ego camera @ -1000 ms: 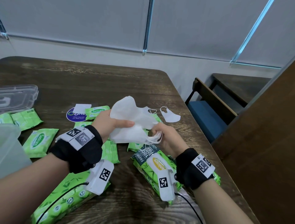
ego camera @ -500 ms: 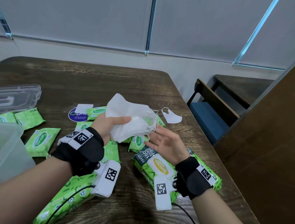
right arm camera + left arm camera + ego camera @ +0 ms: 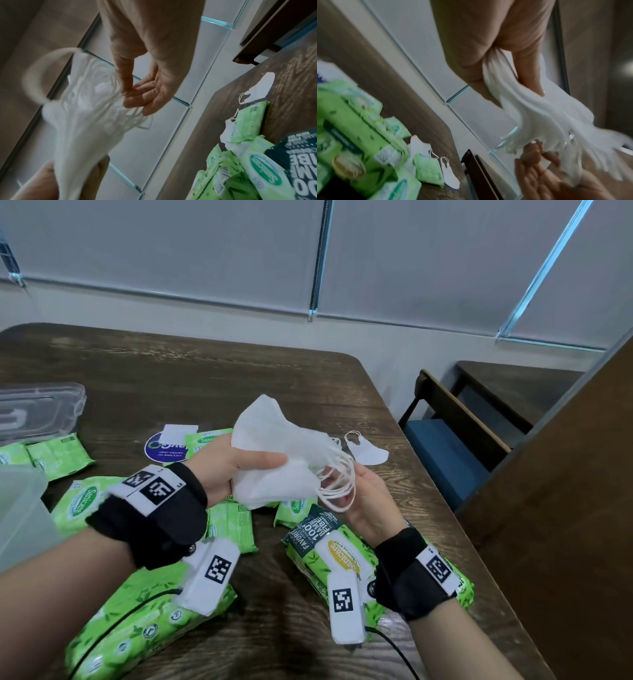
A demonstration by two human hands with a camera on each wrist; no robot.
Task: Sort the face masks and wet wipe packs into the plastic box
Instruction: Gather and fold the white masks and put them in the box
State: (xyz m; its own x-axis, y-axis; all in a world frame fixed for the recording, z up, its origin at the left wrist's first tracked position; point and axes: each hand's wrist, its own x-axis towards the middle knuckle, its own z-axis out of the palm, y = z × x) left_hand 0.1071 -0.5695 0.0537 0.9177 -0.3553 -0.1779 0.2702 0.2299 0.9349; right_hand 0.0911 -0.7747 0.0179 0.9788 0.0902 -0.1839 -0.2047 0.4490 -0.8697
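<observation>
left hand point(image 3: 233, 467) pinches stack of face masks point(image 3: 274, 453) mid-body above table's right edge; right hand point(image 3: 370, 501) loosely open under ear loops point(image 3: 337, 484). light, floppy, tangle-prone: grip mid-stack.

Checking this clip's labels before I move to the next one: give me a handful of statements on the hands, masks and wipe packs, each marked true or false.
1. The left hand grips a stack of white face masks. True.
2. The right hand holds a green wipe pack. False: it holds no pack; it is palm up under the masks' ear loops, which drape over its fingers.
3. A single face mask lies on the table beyond the hands. True.
4. The held masks are already in the plastic box. False: they are in the air above the table, right of the box.
5. All wipe packs are packed away. False: several, such as the large wipe pack, lie on the table.
</observation>
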